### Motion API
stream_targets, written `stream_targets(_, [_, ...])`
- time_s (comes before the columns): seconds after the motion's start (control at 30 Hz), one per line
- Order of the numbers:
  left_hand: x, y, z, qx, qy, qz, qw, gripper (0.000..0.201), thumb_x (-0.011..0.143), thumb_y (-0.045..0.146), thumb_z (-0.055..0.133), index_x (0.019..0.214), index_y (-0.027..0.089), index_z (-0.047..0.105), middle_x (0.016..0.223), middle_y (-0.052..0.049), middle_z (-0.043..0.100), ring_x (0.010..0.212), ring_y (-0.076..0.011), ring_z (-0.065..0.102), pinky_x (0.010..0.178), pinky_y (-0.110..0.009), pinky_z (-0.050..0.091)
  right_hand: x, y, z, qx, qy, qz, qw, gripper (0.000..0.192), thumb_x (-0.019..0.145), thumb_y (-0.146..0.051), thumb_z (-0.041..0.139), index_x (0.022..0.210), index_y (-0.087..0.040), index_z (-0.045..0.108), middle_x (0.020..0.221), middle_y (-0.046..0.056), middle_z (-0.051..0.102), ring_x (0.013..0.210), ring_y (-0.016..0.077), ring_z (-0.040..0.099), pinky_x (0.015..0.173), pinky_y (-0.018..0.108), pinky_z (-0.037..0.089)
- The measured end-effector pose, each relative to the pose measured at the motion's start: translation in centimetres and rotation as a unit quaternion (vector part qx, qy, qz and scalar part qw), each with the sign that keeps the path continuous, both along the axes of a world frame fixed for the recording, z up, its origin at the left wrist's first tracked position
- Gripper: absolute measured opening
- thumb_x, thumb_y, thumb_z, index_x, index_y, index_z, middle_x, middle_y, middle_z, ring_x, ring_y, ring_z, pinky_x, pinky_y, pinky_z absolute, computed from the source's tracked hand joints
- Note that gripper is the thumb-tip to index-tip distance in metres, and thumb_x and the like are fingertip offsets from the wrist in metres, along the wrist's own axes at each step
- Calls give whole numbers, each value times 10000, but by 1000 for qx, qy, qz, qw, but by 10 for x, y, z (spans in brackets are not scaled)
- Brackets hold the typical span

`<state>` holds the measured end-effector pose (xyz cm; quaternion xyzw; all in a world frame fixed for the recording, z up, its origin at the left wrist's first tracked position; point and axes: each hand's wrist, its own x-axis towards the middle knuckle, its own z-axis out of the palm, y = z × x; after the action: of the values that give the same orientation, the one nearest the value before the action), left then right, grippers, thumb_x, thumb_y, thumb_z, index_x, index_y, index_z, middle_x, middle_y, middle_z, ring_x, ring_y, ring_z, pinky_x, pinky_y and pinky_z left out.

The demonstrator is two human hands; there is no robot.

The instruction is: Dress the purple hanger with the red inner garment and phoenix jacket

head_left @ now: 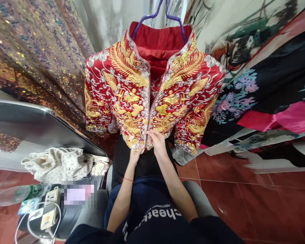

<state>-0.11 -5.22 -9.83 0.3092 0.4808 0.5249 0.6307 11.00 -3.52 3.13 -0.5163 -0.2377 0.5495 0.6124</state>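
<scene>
A red jacket with thick gold and silver embroidery hangs on a purple hanger in front of me. Its front is parted at the collar, showing red lining with a small size label. My left hand grips the lower hem of the left front panel. My right hand pinches the lower edge of the right front panel, where the two panels meet. A thin red string circles my left wrist. Dark cloth hangs below the jacket behind my hands.
Sequined gold fabric hangs at the left, flower-print black and pink fabric at the right. A dark table at the left holds a dotted white cloth bag, a plastic bottle and a white power strip. Red tile floor lies at the right.
</scene>
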Motion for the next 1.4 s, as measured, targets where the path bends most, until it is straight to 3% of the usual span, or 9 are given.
stream_targets(0.13, [-8,-2,9,-39,25,-41,998,751,648,348,889,1331,213,606,1307,-101,683,1260,-253,619,1135,-424,426,3,13,40,85,-18,-3,996,274,690,-444,752,768,-189,690,623,-57,563,406,22,385,402,199,294])
stream_targets(0.2, [-16,-7,18,-84,57,-99,990,563,687,438,856,1140,138,708,986,-140,770,966,-271,730,980,-440,522,2,14,49,114,-28,-4,993,282,715,-454,755,784,-189,687,614,-60,555,410,23,398,404,192,301])
stream_targets(0.3, [-21,-13,44,-131,100,-171,971,398,641,466,877,750,115,727,591,-105,674,635,-249,677,794,-403,529,0,11,48,110,-28,-5,994,312,719,-478,759,797,-184,691,580,-65,539,405,27,405,407,194,298])
stream_targets(0.37, [-15,-10,72,-91,128,-172,973,338,602,410,906,697,162,697,625,-66,659,674,-222,648,794,-329,476,-1,8,44,102,-29,-6,994,327,714,-489,762,795,-181,689,579,-64,543,402,27,402,408,197,292])
stream_targets(0.43, [-2,0,105,47,206,-126,969,272,663,380,863,750,208,672,750,-43,665,742,-205,609,780,-281,411,-1,4,43,102,-32,-4,994,327,715,-492,759,785,-183,679,586,-62,543,410,31,405,413,198,303])
stream_targets(0.53, [21,23,145,185,331,-25,925,189,740,274,749,742,225,566,743,-22,574,693,-183,512,681,-268,319,0,0,45,115,-49,-3,992,330,717,-500,759,771,-189,663,574,-64,524,418,38,398,414,201,320])
stream_targets(0.6, [32,35,157,227,384,1,895,192,785,240,659,700,223,487,700,-13,514,644,-166,451,646,-273,270,2,-2,47,124,-63,-4,990,344,721,-514,761,760,-191,650,558,-63,517,407,40,380,403,203,311])
stream_targets(1.0, [32,40,148,276,405,-24,871,200,902,328,490,755,201,536,638,11,509,576,-132,431,594,-250,283,-2,4,58,130,-22,-22,991,329,682,-464,803,717,-171,656,531,-67,515,387,34,351,381,206,271])
stream_targets(1.4, [31,50,153,266,368,-34,890,336,893,396,474,650,209,336,559,63,318,524,-95,326,567,-237,252,-8,59,156,242,-64,-72,965,235,780,-372,717,697,-191,592,564,-78,485,374,26,339,358,219,235])
